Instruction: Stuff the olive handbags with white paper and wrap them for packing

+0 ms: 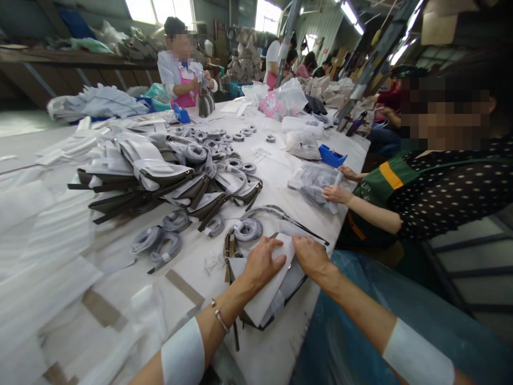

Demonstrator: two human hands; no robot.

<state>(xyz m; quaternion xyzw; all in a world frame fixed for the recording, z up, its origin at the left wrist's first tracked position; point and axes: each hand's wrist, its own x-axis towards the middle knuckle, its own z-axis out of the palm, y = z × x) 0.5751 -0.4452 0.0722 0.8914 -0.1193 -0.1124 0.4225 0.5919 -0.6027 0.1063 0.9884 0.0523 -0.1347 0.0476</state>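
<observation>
A thin white packing sheet (267, 298) lies over a partly covered bag (256, 323) with dark trim, at the table's near edge. My left hand (264, 262) rests on the sheet's upper left part, thumb and forefinger apart. Across from it, my right hand (311, 258) is closed, with its fingertips pinching the sheet's top right edge. A grey strap coil (247, 229) in clear wrap sits just beyond my hands. Dark straps (288, 216) run behind them. What is under the sheet is mostly hidden.
Wrapped dark-trimmed bags (148, 168) are piled left of centre, with strap coils (196, 153) around them. At right, a co-worker's hands (339, 193) touch a clear-bagged item (312, 184). A blue tape dispenser (332, 156) stands beyond. White sheets (52, 289) cover the left side.
</observation>
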